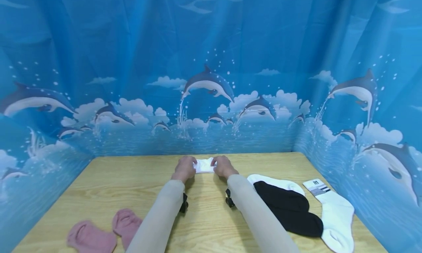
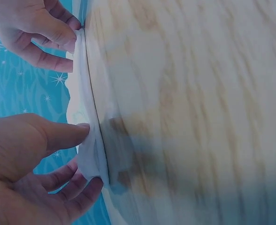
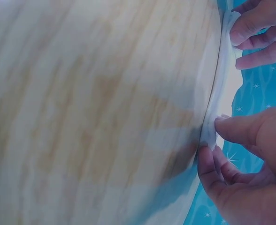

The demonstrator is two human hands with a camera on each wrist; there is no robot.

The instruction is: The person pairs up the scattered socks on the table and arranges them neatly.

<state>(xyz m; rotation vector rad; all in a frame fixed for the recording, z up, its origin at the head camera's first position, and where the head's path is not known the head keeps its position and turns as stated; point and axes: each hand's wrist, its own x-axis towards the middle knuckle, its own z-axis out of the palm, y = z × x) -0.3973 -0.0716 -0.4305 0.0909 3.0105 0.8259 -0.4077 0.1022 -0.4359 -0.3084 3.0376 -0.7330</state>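
A folded white sock (image 1: 204,165) is stretched sideways between the two hands near the far edge of the table. At its left end the left hand (image 1: 184,169) pinches the fabric between thumb and fingers. The right hand (image 1: 224,167) grips the other end in the same manner. Seen from the left wrist, the sock (image 2: 88,140) shows as a narrow edge-on band, the left thumb (image 2: 70,136) pressing on it. The right wrist view has the right thumb and fingertips (image 3: 208,164) on the fabric (image 3: 218,93).
On the right of the wooden table (image 1: 211,223) lie black socks (image 1: 290,209) over a white one (image 1: 280,182). Beside them is a white sock with a striped cuff (image 1: 336,212). Two pink socks (image 1: 93,238) lie front left. A blue dolphin-print curtain (image 1: 148,62) surrounds the table.
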